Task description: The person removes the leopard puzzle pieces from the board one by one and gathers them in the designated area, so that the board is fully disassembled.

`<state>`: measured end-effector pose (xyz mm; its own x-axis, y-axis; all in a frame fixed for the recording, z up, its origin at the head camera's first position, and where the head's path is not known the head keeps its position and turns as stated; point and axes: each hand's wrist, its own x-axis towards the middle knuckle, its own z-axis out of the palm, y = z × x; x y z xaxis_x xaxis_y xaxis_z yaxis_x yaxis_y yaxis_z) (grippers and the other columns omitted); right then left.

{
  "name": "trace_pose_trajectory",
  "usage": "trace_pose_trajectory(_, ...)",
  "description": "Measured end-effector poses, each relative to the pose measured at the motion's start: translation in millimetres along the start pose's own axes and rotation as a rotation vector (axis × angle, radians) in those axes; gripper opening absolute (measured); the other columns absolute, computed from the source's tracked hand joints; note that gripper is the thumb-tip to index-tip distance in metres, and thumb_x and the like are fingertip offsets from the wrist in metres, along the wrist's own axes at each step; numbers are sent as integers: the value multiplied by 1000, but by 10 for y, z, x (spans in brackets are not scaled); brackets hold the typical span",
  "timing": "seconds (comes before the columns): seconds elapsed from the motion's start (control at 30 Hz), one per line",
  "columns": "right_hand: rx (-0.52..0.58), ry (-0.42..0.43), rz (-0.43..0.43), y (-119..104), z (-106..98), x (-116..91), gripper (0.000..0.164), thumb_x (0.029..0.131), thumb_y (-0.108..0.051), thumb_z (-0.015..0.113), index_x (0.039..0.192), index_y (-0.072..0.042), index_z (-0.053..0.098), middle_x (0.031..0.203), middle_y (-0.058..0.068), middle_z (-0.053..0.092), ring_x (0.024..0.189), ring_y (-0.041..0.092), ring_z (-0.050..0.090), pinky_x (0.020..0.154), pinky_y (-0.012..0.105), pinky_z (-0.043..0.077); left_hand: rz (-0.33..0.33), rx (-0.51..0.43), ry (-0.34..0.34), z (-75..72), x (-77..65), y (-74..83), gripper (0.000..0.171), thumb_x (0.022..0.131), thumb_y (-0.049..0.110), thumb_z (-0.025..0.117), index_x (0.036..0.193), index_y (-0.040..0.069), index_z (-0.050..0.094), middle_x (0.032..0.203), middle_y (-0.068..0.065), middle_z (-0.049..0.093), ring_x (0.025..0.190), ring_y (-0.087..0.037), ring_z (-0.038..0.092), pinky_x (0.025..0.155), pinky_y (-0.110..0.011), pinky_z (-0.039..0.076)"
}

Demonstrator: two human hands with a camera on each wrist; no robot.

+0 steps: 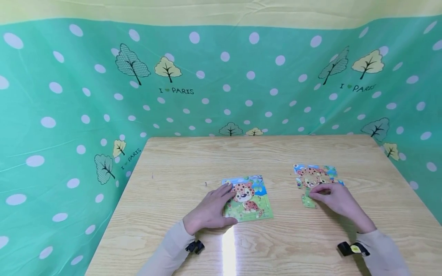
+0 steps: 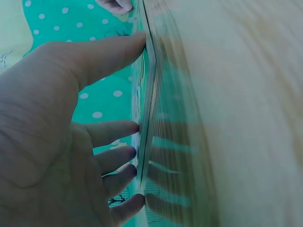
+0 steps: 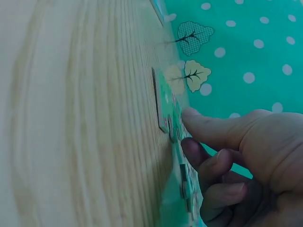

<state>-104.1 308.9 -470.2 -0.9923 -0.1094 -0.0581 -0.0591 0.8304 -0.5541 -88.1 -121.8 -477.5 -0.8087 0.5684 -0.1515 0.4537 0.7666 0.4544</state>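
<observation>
On the table lies a square puzzle board [image 1: 253,197] with a spotted leopard cub on grass under a blue sky. My left hand [image 1: 214,209] rests on its left side, fingers spread over the picture and thumb [image 2: 128,49] at the near edge. To the right is a second leopard picture [image 1: 312,174], made of separate jigsaw pieces with gaps between some of them. Over its near part, my right hand [image 1: 333,197] pinches a small green jigsaw piece [image 1: 307,193] between thumb and index finger, partly hidden by the fingertips. Another green piece [image 3: 163,101] lies just below it.
Both pictures lie flat on a light wooden table [image 1: 172,165]. A green polka-dot curtain [image 1: 214,76] with printed trees hangs behind the table and along both sides. A tiny dark scrap [image 1: 206,184] lies left of the board.
</observation>
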Motion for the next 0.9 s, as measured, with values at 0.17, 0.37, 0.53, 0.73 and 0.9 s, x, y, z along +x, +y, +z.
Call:
trace_pose_trajectory(0.17, 32, 65, -74, -188, 52, 20, 16, 98, -25, 79, 103, -10, 82, 97, 6, 80, 77, 12, 62, 64, 25, 48, 4, 11, -3, -12, 11, 4, 91, 90, 54, 78, 163, 10, 43, 177, -11, 28, 164, -35, 25, 131, -59, 29)
trace_pose_trajectory(0.37, 146, -2, -189, -605, 314, 61, 13, 99, -21, 77, 106, -12, 82, 91, -3, 78, 68, 3, 58, 59, 22, 50, 3, -1, -2, -16, 12, -1, 92, 90, 53, 78, 163, 10, 43, 177, -11, 28, 164, -35, 24, 130, -60, 28)
trace_pose_trajectory(0.53, 212, -104, -266, -956, 618, 63, 8, 96, -21, 80, 103, -17, 82, 90, -9, 77, 78, 1, 64, 70, 21, 57, 7, -15, -5, -24, 16, -3, 90, 91, 53, 77, 163, 11, 43, 177, -10, 28, 165, -35, 23, 131, -60, 27)
trace_pose_trajectory(0.73, 267, -163, -374, -1273, 878, 79, 7, 94, -20, 82, 101, -17, 80, 83, -14, 69, 75, 1, 62, 68, 21, 56, 9, -11, 2, -21, 14, -9, 90, 91, 54, 77, 162, 10, 44, 176, -10, 30, 164, -36, 24, 130, -61, 27)
trace_pose_trajectory(0.9, 217, -195, -422, -1367, 1008, 114, 24, 91, -25, 86, 110, -12, 78, 80, -11, 64, 69, -1, 54, 63, 20, 50, 18, -9, 7, -23, 14, -12, 89, 91, 54, 77, 162, 10, 45, 176, -10, 30, 164, -36, 25, 130, -62, 28)
